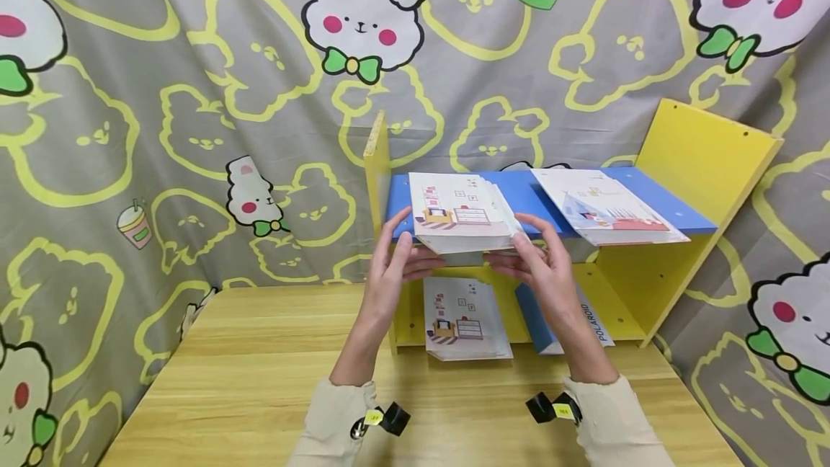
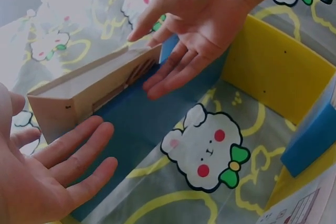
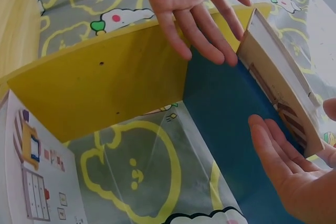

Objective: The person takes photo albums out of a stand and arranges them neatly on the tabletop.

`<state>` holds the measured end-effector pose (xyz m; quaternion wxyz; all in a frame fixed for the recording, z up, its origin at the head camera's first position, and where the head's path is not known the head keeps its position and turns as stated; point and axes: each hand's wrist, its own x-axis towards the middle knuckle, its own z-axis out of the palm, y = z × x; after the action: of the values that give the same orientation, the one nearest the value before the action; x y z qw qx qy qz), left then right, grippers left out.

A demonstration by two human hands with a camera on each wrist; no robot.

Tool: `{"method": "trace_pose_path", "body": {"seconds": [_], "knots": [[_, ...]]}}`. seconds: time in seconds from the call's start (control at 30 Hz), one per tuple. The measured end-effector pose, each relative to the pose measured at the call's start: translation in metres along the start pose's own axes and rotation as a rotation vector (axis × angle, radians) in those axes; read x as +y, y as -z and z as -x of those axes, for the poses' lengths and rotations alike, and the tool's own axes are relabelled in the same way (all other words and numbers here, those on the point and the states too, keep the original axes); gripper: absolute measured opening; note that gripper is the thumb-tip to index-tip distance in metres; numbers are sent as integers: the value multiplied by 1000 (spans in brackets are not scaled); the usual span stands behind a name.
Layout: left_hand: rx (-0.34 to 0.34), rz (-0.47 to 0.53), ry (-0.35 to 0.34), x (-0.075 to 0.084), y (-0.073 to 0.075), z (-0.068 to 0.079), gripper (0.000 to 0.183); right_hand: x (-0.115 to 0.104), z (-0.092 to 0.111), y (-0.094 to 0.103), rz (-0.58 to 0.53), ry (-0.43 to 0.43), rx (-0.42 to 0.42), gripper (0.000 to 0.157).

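A white box [image 1: 454, 200] printed with a furnished-room picture lies on the blue shelf board [image 1: 519, 193], its front end reaching past the board's edge. My left hand [image 1: 387, 272] is at the box's left side, thumb near the front corner and fingers extended. On the opposite side, my right hand [image 1: 541, 265] has its thumb beside the right front corner. From below, the left wrist view shows the box's front face [image 2: 105, 90] between both palms, with straight fingers spread around it. Neither hand curls round the box in the wrist views.
A second illustrated white box [image 1: 609, 207] lies further right on the blue board, overhanging its front. Below, another white box [image 1: 463, 316] and a blue box marked POLAROID [image 1: 538, 316] stand on the yellow lower shelf. Yellow side panels [image 1: 703, 157] rise at the ends. The wooden table [image 1: 259, 373] extends left.
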<state>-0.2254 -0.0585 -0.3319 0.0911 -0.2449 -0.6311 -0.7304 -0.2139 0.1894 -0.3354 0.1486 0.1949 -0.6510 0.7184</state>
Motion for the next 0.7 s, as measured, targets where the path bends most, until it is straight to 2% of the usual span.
{"method": "trace_pose_path", "body": {"seconds": [0.23, 0.47, 0.7], "knots": [[1, 38, 60, 3, -3, -6, 51, -4, -3, -3, -23, -26, -8, 56], [-42, 79, 73, 5, -4, -10, 56, -6, -8, -7, -79, -57, -8, 56], [-60, 143, 119, 7, -6, -14, 57, -5, -11, -9, -121, -67, -5, 52]]}}
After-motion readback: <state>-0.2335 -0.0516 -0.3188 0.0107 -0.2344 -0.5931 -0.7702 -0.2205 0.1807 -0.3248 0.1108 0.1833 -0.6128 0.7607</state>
